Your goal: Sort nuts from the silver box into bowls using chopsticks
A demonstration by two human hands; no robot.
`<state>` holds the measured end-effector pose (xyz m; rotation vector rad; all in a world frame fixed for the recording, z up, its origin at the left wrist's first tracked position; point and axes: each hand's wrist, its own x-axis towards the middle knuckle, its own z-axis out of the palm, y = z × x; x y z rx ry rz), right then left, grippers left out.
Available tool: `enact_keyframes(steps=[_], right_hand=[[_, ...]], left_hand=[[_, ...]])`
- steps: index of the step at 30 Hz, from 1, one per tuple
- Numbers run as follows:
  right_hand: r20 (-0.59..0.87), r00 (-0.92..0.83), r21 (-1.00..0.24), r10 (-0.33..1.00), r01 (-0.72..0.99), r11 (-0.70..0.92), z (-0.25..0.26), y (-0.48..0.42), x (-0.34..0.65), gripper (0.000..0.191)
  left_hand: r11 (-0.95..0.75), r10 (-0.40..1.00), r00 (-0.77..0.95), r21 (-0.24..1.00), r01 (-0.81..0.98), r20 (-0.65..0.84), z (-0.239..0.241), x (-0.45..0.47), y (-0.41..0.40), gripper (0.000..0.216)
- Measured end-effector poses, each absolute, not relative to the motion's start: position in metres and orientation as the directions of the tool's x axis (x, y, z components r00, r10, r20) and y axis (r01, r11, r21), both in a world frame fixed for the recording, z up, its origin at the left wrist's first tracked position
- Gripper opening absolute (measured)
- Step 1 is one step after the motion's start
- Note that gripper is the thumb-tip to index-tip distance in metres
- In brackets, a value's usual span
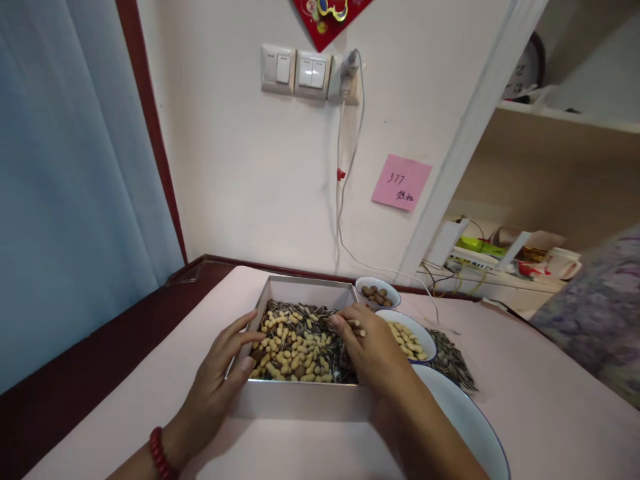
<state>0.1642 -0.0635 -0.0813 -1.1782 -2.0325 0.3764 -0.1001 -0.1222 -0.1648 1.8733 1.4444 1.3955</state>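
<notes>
A shallow white box [300,403] sits on the pink table [540,413], filled with mixed peanuts [295,350], sunflower seeds [300,312] and a few brown nuts. My left hand [220,380] rests on the box's left wall, fingers curled over the rim, a red bead bracelet on the wrist. My right hand [367,347] lies over the right side of the box, its fingertips pinched on peanuts. A small bowl of peanuts [407,337] stands just right of the box. Behind it is a bowl of brown nuts [377,292].
A pile of sunflower seeds [453,360] lies on the table right of the bowls. A large white plate [465,420] sits under my right forearm. A cable [345,200] hangs down the wall. Shelves with clutter stand at right; another person's patterned sleeve [595,320] shows at the edge.
</notes>
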Motion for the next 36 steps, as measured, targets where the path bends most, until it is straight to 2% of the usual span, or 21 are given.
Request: enact_keyframes(steps=[12,25,36], right_hand=[[0.514,-0.228,-0.647,0.827,0.529,0.549,-0.061,-0.075,0.179,0.035],[0.467,-0.263,-0.632,0.844,0.569,0.527,-0.08,-0.068,0.161,0.036],[0.544,-0.197,-0.628,0.815,0.549,0.552,-0.058,-0.08,0.172,0.038]], left_hand=[[-0.396,0.879,-0.025,0.759,0.517,0.476,-0.163,-0.1,-0.123,0.03],[-0.387,0.877,-0.029,0.74,0.55,0.48,-0.16,-0.099,-0.124,0.031],[-0.385,0.88,-0.036,0.757,0.528,0.473,-0.164,-0.1,-0.124,0.031]])
